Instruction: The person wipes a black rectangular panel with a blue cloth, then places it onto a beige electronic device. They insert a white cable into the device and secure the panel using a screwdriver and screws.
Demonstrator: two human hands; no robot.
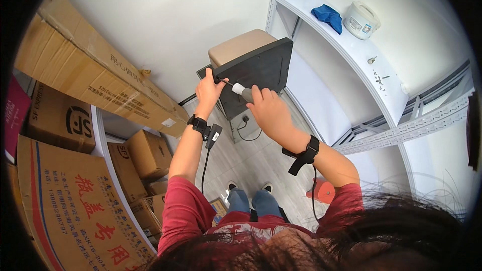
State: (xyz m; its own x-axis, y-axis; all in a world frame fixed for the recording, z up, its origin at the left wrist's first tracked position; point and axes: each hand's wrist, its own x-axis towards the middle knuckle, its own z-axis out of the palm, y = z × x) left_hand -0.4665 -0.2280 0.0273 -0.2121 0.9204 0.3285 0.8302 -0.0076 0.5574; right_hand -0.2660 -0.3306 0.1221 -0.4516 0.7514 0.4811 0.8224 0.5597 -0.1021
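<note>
My right hand (pixel 268 108) is wrapped round the grey-and-white handle of a screwdriver (pixel 242 91). Its thin shaft points up and left to the edge of a black panel (pixel 258 70). Close to the shaft's tip is my left hand (pixel 208 90), thumb and forefinger bent against the panel's left edge. What those fingers pinch is too small to make out. Behind the tilted panel rises a beige, round-cornered body (pixel 241 47). Both wrists wear black straps with cables.
Cardboard boxes (pixel 75 185) are stacked on the left, with a tall carton (pixel 100 65) against the wall. On the right-hand white shelf (pixel 346 45) sit a blue cloth (pixel 327 17), a rice cooker (pixel 361 20) and scattered small dark pieces (pixel 381 79). A red stool (pixel 321 190) stands on the floor.
</note>
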